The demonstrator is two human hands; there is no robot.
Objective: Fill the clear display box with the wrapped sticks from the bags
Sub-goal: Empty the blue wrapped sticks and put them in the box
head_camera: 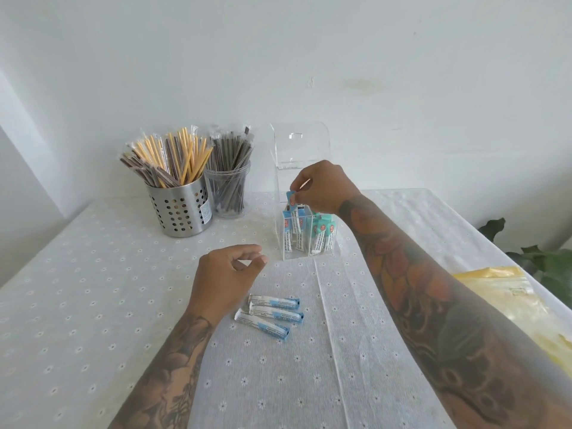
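The clear display box (305,233) stood on the table, a little beyond the middle, with its lid (301,144) tipped up and back. Clear dividers split it into compartments, and blue-and-white wrapped sticks stood upright in them; I could make out about six or seven, though the overlapping wrappers kept me from an exact count. The right hand (322,188) was over the box's open top, thumb and fingertips pinching the upper end of one more stick (291,198), which stood upright above a left-hand compartment, its lower part among the others.

Three loose wrapped sticks (272,314) lay flat on the tablecloth (93,289) nearer the person, side by side and touching, dark ends pointing right. The left hand (227,274) hovered just above and to the left of them, fingers loosely curled with thumb and forefinger close together, holding nothing that I could see.

Two cups stood to the left of the box, touching each other: one perforated steel holder (181,209) stuffed with yellow and brown wrapped straws, and one clear cup (229,193) filled with dark ones, too many in each to count. At the right edge of the table lay one yellowish plastic bag (507,295), flat, and behind it the green leaves of one plant (544,258) showed.
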